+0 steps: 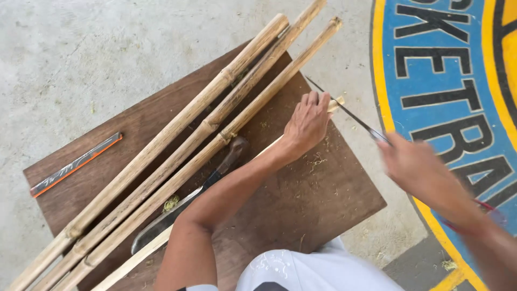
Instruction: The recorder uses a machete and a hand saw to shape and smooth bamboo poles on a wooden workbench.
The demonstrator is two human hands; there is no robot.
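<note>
Left hand point(307, 124), centre frame, pinches the tip of a pale strip point(140, 257); right hand point(412, 164), blurred at right, grips a thin blade point(344, 110) set against that tip. Step judged: shaving the strip, which calls for a steady hold. Outward: machete point(183, 207), three bamboo poles point(177, 161), brown board point(301, 210), ruler point(75, 164) at left.

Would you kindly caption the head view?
Left hand steadies a bamboo strip on a brown board; right hand holds a thin blade.

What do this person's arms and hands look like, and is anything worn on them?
Both are bare: no gloves and no sleeves over the forearms. The left hand shows no ring or watch. The right hand is motion-blurred; a thin red band seems to circle its wrist. A light short sleeve edges the left upper arm.
</note>
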